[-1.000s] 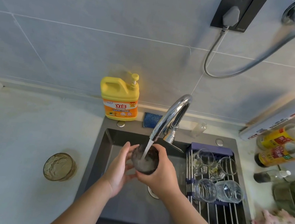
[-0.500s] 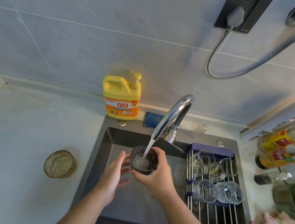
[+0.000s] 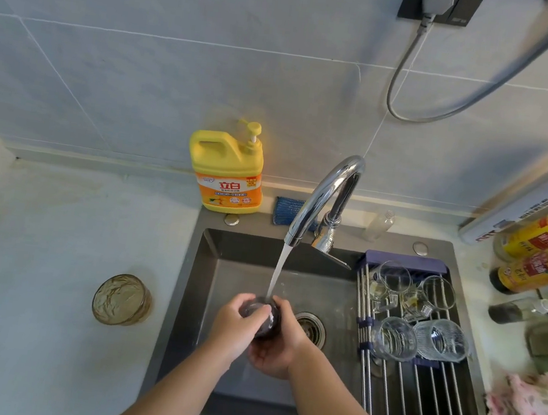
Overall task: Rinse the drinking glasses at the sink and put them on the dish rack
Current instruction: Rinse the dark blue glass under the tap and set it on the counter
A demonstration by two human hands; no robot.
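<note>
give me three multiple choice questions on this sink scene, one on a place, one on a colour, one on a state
1. Where is the amber glass?
A. on the counter left of the sink
B. on the rack
C. under the tap

2. What colour is the soap bottle?
A. green
B. yellow
C. white

3. The tap is
A. off
B. dripping
C. running

Answers:
1 A, it stands on the counter beside the sink.
2 B, its body is yellow.
3 C, a stream falls onto the glass held by the left hand and right hand.
</note>
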